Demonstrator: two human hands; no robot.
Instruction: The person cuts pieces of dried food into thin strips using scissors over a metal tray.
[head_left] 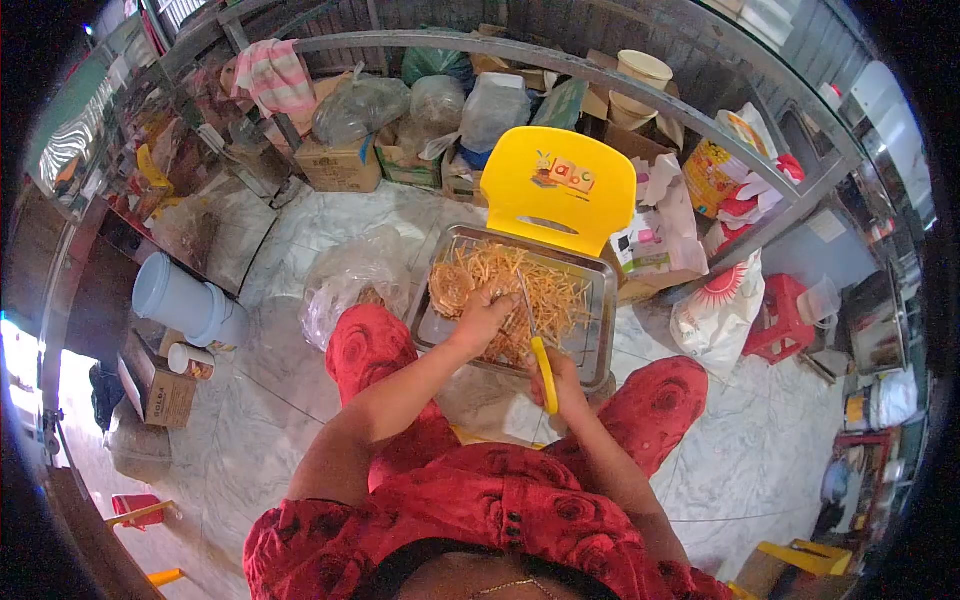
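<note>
A metal tray [603, 340] in front of me holds a heap of thin orange-brown strips [555, 300]. At the heap's left side lies a round, flat bundle [452, 285] of similar colour. My left hand [487, 315] is over the middle of the heap, its fingers closed round a piece of the stringy food. Scissors with yellow handles [545, 375] are in my right hand [566, 385] at the tray's near edge. Their blades point away from me and reach beside my left fingertips.
Behind the tray stands a yellow chair [560, 185]. A clear plastic bag [350, 270] lies left of it, with pale blue buckets [180, 300] farther left. To the right are a white sack [715, 310] and a red crate [780, 325]. Cardboard boxes [340, 165] line the back.
</note>
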